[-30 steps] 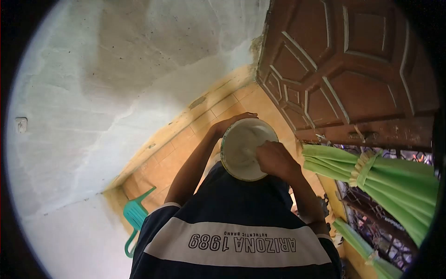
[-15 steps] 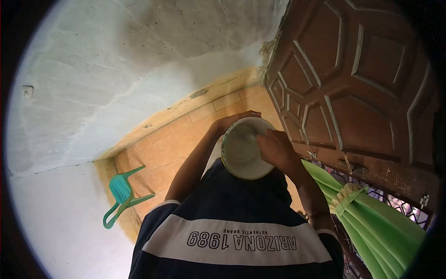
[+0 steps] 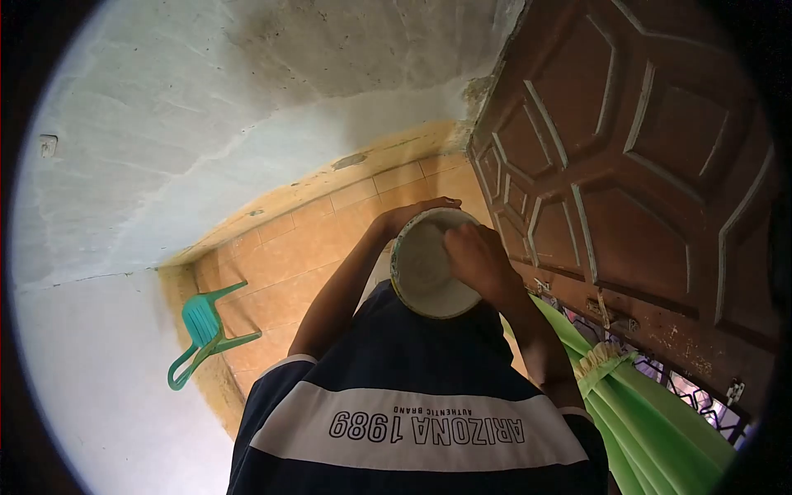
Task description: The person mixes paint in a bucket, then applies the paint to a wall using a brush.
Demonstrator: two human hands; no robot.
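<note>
A round white tub with a worn, greenish-stained rim sits in front of my shirt, its mouth facing up toward me. Its inside is pale; I cannot make out what it contains. Along the far left of the rim, my left hand curls round the tub and steadies it, with most of its fingers hidden behind the wall. My right hand reaches over the right rim into the mouth, fingers closed. Whatever those fingers hold is hidden from view.
A green plastic chair stands at the left by the wall. A brown panelled wooden door rises on the right, above a green curtain and a window grille. Orange tiles cover the floor. A switch is on the wall.
My right hand has shifted slightly left inside the tub, toward its middle. The left hand keeps its place on the rim. The view has turned a little.
</note>
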